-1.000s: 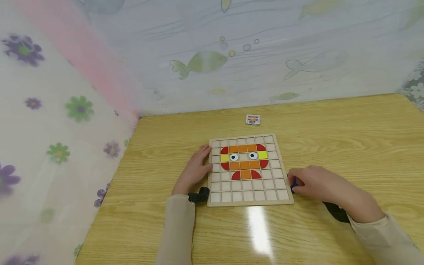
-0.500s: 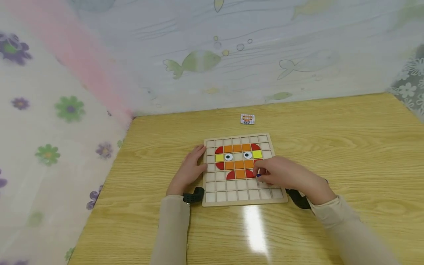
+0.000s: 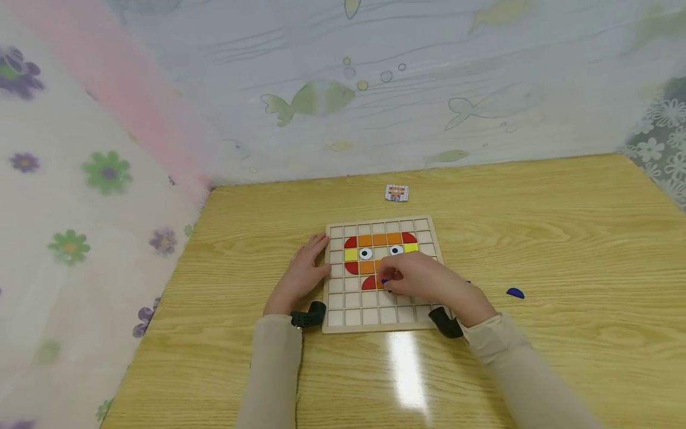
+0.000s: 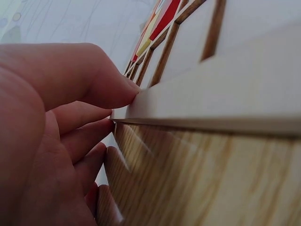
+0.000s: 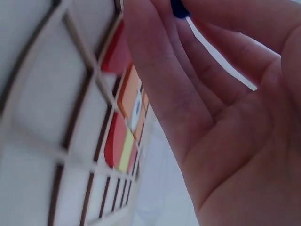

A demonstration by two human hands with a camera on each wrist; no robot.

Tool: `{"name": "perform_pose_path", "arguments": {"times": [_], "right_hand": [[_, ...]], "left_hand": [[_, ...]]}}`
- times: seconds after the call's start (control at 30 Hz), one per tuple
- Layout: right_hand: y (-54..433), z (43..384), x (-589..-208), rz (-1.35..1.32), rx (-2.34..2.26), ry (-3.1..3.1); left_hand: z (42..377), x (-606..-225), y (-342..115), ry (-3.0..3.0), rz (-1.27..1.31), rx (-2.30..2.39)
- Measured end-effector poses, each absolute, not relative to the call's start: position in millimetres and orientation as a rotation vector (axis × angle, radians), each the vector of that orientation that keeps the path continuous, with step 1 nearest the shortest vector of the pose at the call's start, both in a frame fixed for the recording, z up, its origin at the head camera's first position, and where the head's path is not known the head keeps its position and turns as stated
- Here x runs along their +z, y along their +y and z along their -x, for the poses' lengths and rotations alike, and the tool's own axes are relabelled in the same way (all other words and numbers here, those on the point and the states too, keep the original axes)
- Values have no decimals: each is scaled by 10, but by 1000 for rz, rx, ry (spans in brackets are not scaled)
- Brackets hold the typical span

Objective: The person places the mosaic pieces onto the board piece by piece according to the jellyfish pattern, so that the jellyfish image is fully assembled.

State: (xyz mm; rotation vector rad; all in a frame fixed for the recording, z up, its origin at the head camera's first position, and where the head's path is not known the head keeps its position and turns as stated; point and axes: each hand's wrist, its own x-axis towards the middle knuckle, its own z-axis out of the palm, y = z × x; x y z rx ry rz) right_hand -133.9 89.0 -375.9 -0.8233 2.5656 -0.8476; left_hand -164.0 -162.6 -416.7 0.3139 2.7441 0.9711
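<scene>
A square wooden grid board (image 3: 359, 300) lies on the table, with red, orange and yellow flat pieces and two round eye pieces set in its cells. My left hand (image 3: 301, 274) rests at the board's left edge, thumb and fingertips against the frame. In the left wrist view the thumb tip meets the wooden rim (image 4: 197, 103). Over the board's lower middle, my right hand (image 3: 426, 280) pinches a small blue piece (image 5: 179, 8) between thumb and fingers, its full shape hidden. The hand covers the right part of the red and orange pieces in the head view.
A blue half-round piece (image 3: 515, 292) lies on the table right of the board. Part of another blue piece (image 3: 468, 282) shows behind the right wrist. A small printed card (image 3: 396, 193) lies beyond the board. Decorated walls border the table's back and left.
My right hand has picked up the blue piece from beside the board's right edge and carried it left over the lower middle cells. My left hand has stayed at the board's edge.
</scene>
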Motion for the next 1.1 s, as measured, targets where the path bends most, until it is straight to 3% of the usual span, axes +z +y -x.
{"name": "perform_pose_path", "arguments": {"times": [1.1], "right_hand": [[532, 1228, -3903, 825, -854, 2658]], "left_hand": [[1642, -4157, -1619, 2737, -312, 966]]}}
